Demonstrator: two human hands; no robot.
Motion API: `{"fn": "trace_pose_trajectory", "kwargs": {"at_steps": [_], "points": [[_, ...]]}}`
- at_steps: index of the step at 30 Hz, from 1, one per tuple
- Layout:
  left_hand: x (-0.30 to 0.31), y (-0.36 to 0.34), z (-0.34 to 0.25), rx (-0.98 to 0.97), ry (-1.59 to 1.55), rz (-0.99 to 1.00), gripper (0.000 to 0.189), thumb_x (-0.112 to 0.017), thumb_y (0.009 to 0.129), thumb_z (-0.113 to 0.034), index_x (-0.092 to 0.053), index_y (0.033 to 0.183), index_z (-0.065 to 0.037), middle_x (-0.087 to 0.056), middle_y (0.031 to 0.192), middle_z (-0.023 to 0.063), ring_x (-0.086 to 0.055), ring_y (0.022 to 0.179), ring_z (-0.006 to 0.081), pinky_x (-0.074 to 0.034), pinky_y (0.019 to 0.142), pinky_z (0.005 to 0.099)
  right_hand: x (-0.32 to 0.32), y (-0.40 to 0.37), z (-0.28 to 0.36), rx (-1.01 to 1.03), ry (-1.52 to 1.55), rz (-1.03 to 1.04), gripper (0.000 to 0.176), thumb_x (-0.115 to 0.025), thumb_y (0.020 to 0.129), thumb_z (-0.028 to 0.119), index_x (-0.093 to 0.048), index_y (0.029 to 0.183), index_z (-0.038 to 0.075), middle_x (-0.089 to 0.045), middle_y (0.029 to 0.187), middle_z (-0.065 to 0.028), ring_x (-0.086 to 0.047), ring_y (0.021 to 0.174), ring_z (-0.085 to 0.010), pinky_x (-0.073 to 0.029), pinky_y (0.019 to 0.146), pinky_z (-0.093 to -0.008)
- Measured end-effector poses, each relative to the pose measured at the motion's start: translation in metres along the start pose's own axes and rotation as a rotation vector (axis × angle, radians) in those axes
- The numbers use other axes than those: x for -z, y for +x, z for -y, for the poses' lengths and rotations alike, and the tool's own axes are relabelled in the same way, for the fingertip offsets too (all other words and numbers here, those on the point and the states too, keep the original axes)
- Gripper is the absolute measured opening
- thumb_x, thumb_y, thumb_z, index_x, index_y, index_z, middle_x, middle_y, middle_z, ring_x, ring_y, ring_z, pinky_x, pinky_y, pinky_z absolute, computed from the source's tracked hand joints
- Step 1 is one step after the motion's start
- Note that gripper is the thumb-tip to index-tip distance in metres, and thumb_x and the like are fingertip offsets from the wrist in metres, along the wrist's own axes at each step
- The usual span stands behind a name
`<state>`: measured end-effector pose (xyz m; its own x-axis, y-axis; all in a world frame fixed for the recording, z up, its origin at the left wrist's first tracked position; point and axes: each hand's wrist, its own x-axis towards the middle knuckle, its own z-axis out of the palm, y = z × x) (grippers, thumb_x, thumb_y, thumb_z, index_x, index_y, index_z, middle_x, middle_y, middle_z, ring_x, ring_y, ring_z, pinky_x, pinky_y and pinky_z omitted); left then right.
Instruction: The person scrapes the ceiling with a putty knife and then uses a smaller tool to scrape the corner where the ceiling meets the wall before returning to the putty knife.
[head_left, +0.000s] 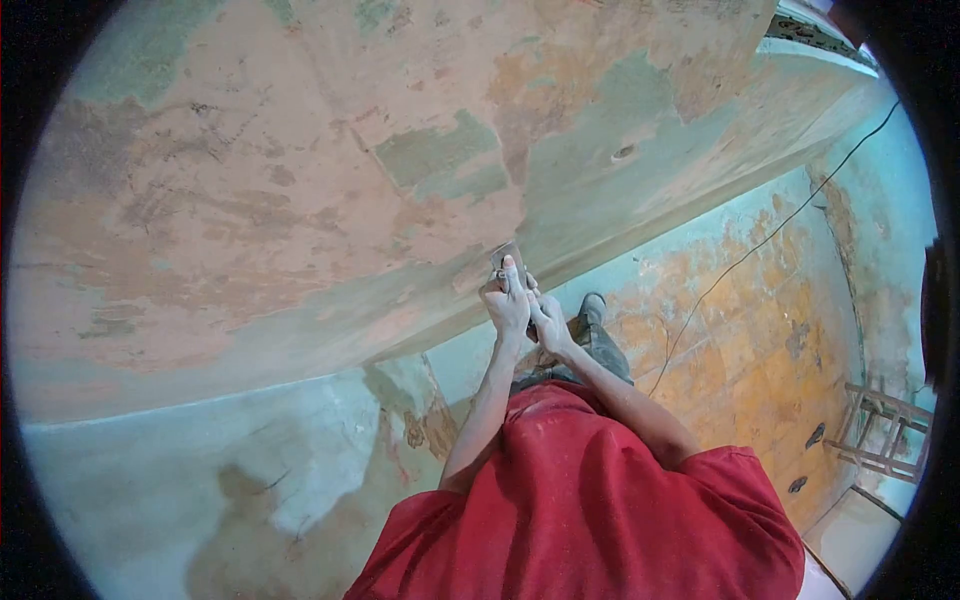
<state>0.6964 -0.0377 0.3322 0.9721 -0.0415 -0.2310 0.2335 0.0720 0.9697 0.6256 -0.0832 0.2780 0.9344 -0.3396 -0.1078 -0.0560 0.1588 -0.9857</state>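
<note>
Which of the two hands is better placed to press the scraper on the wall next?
Probably the left hand: it lies farther forward, its thumb stretched along the flat scraper, near the wall. The right hand sits farther back, closed around what seems the handle, so it looks better for steadying.

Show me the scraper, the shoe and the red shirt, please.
Scraper [505,249]: head view, on its flat blade.
Shoe [592,307]: head view, on its upper.
Red shirt [600,490]: head view, middle of the cloth.

No text, label, number or sign can be read anywhere, neither on the red shirt [600,490] nor on the patchy wall [300,200] (only blotches there). Any marking on the flat tool [505,251] is too small to tell.
</note>
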Motion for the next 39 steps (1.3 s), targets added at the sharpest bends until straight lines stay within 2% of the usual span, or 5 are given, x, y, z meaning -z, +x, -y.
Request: {"fn": "trace_pose_trajectory", "kwargs": {"at_steps": [10,12,18,32,39], "points": [[-0.001,0.005,-0.017,0.015,-0.1,0.126,0.036,-0.055,0.096,-0.033,-0.061,0.081,0.0,-0.058,0.058,0.0067,-0.054,0.045,0.0123,-0.041,0.04,0.0253,0.0,0.008,0.018,-0.011,-0.048,-0.008,0.061,-0.037,0.101,0.041,-0.049,0.056,0.002,-0.046,0.047,-0.0019,-0.041,0.038,-0.0117,-0.032,0.039,-0.0286],[0.001,0.001,-0.022,0.005,-0.12,0.154,0.035,-0.055,0.096,-0.034,-0.065,0.091,-0.001,-0.058,0.06,0.0043,-0.053,0.047,0.0104,-0.041,0.041,0.0239,-0.006,-0.001,0.018,-0.165,0.21,0.045,0.059,-0.038,0.101,0.042,-0.048,0.057,0.003,-0.045,0.047,-0.0001,-0.042,0.04,-0.0113,-0.032,0.04,-0.0277],[0.005,0.002,-0.012,0.05,-0.086,0.215,0.037,-0.054,0.097,-0.035,-0.066,0.098,0.0,-0.054,0.06,0.0013,-0.048,0.046,0.0081,-0.036,0.04,0.0217,-0.002,0.008,0.015,-0.052,0.085,0.03,0.047,-0.041,0.1,0.039,-0.052,0.071,0.005,-0.047,0.054,0.0,-0.041,0.043,-0.0081,-0.032,0.041,-0.0268],[-0.003,0.01,-0.015,-0.088,-0.095,0.199,0.037,-0.054,0.097,-0.034,-0.063,0.087,0.0,-0.051,0.055,0.0011,-0.047,0.042,0.0085,-0.034,0.038,0.0228,-0.005,0.012,0.018,0.016,0.024,-0.011,0.045,-0.04,0.1,0.033,-0.056,0.075,-0.001,-0.047,0.052,-0.0021,-0.042,0.046,-0.0093,-0.034,0.043,-0.0284],[-0.005,0.002,-0.024,-0.03,-0.091,0.138,0.038,-0.053,0.097,-0.034,-0.061,0.082,0.0,-0.052,0.055,0.0024,-0.047,0.042,0.0085,-0.033,0.036,0.0235,-0.001,0.011,0.022,-0.066,0.058,0.037,0.044,-0.038,0.1,0.032,-0.054,0.075,-0.001,-0.046,0.052,-0.003,-0.041,0.046,-0.0092,-0.034,0.043,-0.03]]}}
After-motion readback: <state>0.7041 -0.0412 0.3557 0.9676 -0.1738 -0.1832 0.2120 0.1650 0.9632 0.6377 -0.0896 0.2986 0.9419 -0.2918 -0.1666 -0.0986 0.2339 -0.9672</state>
